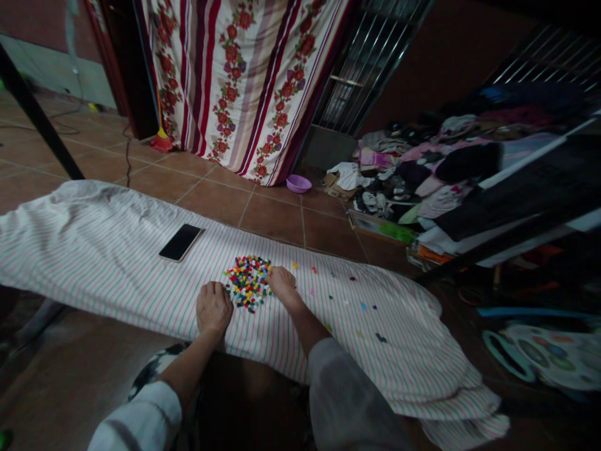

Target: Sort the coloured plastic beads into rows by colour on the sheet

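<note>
A pile of small multicoloured pieces [248, 282] lies on the striped cloth [117, 250]. At its left edge my left hand [214, 307] rests palm down on the cloth, fingers bent and close together. My right hand [282, 282] touches the pile's right edge with its fingers pinched; whatever they hold is too small to make out. Right of that hand, small pieces lie apart in little groups by colour, among them yellow [295, 265], light blue [363, 306] and dark grey [380, 337] ones.
A black-screened phone [181, 242] lies on the cloth left of the pile. Beyond the cloth's far edge are a purple basin [298, 183], a floral curtain [244, 81] and a heap of clothes [422, 163]. A dark slanting bar [40, 113] stands at the left.
</note>
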`<state>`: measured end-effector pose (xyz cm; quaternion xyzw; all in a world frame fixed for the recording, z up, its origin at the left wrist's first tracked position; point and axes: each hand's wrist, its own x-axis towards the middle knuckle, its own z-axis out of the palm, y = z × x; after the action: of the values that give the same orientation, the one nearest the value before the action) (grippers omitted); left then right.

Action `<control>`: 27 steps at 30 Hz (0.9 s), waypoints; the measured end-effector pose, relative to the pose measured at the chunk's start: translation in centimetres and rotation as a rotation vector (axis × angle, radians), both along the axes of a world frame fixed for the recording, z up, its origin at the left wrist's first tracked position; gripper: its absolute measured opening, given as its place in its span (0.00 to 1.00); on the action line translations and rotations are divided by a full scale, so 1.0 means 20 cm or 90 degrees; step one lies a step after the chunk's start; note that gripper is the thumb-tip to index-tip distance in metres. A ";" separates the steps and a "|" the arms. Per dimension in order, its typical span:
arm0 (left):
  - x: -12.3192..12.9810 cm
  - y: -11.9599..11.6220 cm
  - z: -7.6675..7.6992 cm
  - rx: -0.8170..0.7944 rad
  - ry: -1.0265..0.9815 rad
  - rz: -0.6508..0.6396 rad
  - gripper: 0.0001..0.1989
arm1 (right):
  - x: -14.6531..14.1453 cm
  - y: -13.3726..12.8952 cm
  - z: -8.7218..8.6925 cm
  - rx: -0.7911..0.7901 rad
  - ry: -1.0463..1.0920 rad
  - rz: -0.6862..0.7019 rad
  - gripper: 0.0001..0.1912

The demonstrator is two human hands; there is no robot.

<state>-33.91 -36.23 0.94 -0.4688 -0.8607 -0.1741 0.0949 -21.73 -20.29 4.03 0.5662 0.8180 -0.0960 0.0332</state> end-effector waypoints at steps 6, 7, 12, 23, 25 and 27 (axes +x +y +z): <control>0.00 0.00 0.01 0.006 -0.002 0.006 0.11 | 0.04 -0.01 -0.02 0.011 0.078 0.014 0.12; 0.00 0.00 0.01 0.007 -0.001 0.007 0.10 | 0.05 0.00 -0.02 0.006 0.096 0.013 0.11; 0.00 0.00 0.00 0.008 0.001 0.007 0.10 | 0.14 0.01 -0.01 0.004 0.211 -0.018 0.07; 0.00 -0.03 -0.01 0.053 -0.143 -0.018 0.15 | 0.46 0.00 0.03 0.008 0.262 -0.131 0.11; -0.03 -0.03 -0.01 0.063 -0.188 -0.049 0.15 | 0.51 -0.01 0.02 0.009 0.250 -0.128 0.11; -0.07 -0.05 0.00 0.050 -0.213 -0.072 0.16 | 0.54 -0.02 0.02 0.016 0.243 -0.123 0.12</control>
<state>-35.25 -37.17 0.91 -0.4769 -0.8295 -0.2877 -0.0412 -10.93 -20.75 4.39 0.6139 0.7525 -0.1938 -0.1388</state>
